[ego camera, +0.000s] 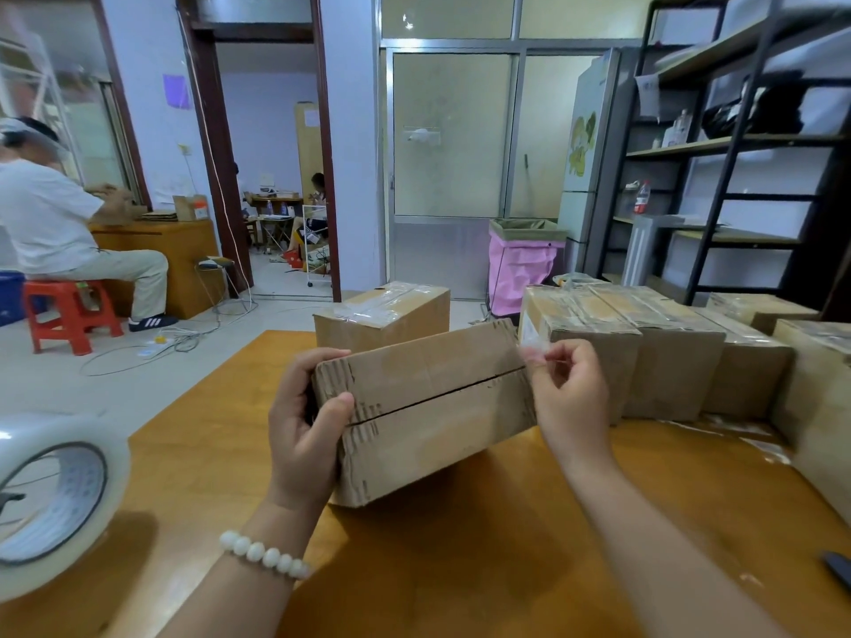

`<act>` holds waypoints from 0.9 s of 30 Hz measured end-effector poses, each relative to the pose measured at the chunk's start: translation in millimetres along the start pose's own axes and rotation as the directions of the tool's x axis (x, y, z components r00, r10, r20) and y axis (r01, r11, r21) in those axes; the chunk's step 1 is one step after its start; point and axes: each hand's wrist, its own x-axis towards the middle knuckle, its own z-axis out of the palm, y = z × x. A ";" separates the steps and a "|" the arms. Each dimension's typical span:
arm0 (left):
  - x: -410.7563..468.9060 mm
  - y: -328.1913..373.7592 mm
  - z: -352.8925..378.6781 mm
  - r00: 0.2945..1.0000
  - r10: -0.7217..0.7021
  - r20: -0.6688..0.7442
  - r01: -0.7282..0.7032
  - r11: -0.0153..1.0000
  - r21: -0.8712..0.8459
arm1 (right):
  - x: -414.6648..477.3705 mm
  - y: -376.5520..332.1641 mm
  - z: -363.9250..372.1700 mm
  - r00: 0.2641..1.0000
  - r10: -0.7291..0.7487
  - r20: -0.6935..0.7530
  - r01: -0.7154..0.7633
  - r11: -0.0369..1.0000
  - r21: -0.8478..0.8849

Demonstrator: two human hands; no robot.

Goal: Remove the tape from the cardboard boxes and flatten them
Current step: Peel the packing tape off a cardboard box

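A brown cardboard box (433, 407) stands tilted on the wooden table (460, 568) in the middle of the view, its top seam showing as a dark slit. My left hand (304, 425) grips the box's left end, thumb on the top face. At the box's right end my right hand (568, 389) pinches a strip of clear tape (536, 349) that lifts off the upper right corner. The box's surface looks scuffed where tape came away.
A taped box (382, 315) stands behind the held one. Several taped boxes (654, 343) line the table's right side. A big roll of clear tape (50, 499) sits at the left edge. A dark object (838, 568) lies far right. A person (50, 223) sits on a red stool at left.
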 end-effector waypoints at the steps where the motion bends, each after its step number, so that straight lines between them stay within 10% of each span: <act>1: 0.1 -0.2 -0.2 1.000 -0.003 -0.004 0.003 1.000 -0.004 | -3.8 -1.4 2.8 0.999 -0.019 0.027 0.018 1.000 0.025; 17: 0.1 -0.4 -0.7 1.000 -0.017 0.002 0.017 1.000 -0.013 | -2.0 -2.7 3.5 0.962 0.052 0.269 -0.063 0.998 0.031; 27: -0.1 0.4 -0.2 1.000 -0.005 0.000 0.005 1.000 -0.015 | -5.3 -6.5 -2.4 0.928 -0.161 0.335 0.322 0.798 -0.509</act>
